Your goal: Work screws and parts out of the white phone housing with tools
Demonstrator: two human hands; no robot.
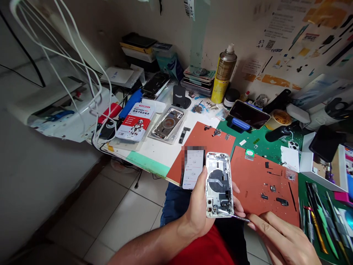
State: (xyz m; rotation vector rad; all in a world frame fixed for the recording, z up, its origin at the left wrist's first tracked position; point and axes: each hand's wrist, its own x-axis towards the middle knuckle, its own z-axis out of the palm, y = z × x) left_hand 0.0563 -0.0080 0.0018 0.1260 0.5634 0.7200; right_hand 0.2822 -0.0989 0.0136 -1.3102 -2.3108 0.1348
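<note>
My left hand (196,209) is wrapped around a white-framed phone housing (220,165), tilted up with its inside facing me. A round black pad (216,181), a pale flex cable and a pair of camera openings show inside it. Pinched in the fingers of my right hand (286,235) is a slim metal tool (239,217). It reaches across the lower edge of the housing, its tip close to the camera openings; the tip's exact shape is too small to tell. Just left of the housing, a phone with a lit screen (193,167) lies on the red-brown mat (179,162).
Small phone parts (281,201) lie scattered over the right red-brown mat (248,184). Tweezers and other hand tools (321,221) line the right side. Behind stand a spray can (224,73), a propped phone (249,113) and a boxed battery (136,121). White cables (82,48) hang at left.
</note>
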